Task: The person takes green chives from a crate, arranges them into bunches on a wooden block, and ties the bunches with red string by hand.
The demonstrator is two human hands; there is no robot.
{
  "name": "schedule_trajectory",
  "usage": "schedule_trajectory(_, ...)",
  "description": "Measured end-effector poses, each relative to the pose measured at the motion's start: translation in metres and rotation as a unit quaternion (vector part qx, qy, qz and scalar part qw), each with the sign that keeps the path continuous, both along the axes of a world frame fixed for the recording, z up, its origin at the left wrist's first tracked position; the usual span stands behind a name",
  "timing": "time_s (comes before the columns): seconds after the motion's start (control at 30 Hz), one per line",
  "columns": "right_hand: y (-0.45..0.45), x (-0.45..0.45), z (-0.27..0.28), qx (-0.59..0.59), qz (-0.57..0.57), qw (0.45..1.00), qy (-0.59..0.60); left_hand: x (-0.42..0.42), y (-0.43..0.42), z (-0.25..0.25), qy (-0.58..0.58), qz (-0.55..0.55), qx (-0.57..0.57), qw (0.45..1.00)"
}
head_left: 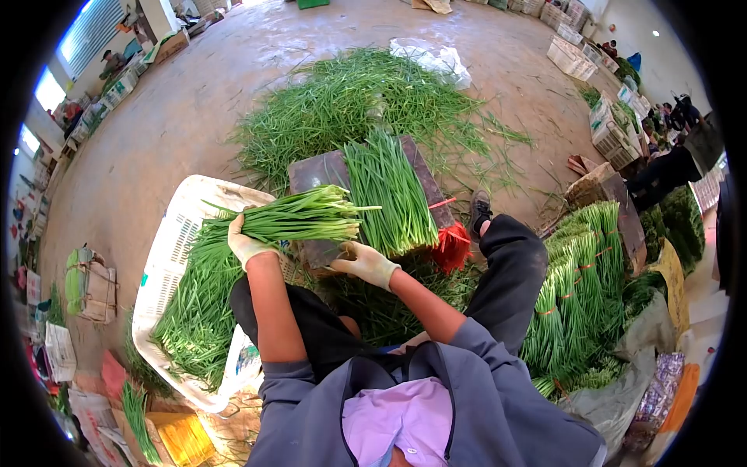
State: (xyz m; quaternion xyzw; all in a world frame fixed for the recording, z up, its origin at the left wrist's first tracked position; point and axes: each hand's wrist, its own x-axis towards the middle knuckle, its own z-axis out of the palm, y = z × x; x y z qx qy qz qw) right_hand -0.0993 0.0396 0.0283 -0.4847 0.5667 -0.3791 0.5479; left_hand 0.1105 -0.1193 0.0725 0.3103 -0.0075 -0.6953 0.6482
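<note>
Bundle of green stalks (307, 218): held in the air between white crate (142, 303) and desk (317, 173), pale ends pointing right, leafy part toward the crate. Left hand (249, 240), gloved, closed around the leafy part. Right hand (369, 265), gloved, just below the pale ends; fingers partly curled, thumb apart, nothing visible in its grasp.

Handling (judged): light; pale ends fairly stiff, leaves limp, easily creased. Single stalks probably slip out of a loose grip; damp not determinable. Best hold: around the firmer lower stalks near the pale ends, snug without crushing, leaf tips supported.

Surroundings: a pile of stalks (389, 194) lies on the desk, red ties (451, 247) at its near right corner. Loose leaves (327, 101) on floor beyond; banded bunches (583, 284) at right.
</note>
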Motion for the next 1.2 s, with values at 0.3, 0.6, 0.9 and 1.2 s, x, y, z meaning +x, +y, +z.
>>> schedule_trajectory(0.3,0.010,0.042,-0.001,0.092,-0.020,0.964,-0.247,0.002,-0.002,-0.004,-0.021,-0.002,-0.003,1.000)
schedule_trajectory(0.6,0.030,0.030,-0.033,-0.146,0.086,0.938,0.303,0.008,-0.001,0.002,-0.008,0.022,-0.013,1.000)
schedule_trajectory(0.9,0.056,-0.019,-0.062,0.048,0.053,0.973,0.217,0.010,0.001,0.005,0.009,0.012,-0.008,1.000)
schedule_trajectory(1.2,0.017,0.005,0.004,0.093,-0.126,0.966,-0.205,0.006,0.002,0.002,0.006,0.005,-0.004,1.000)
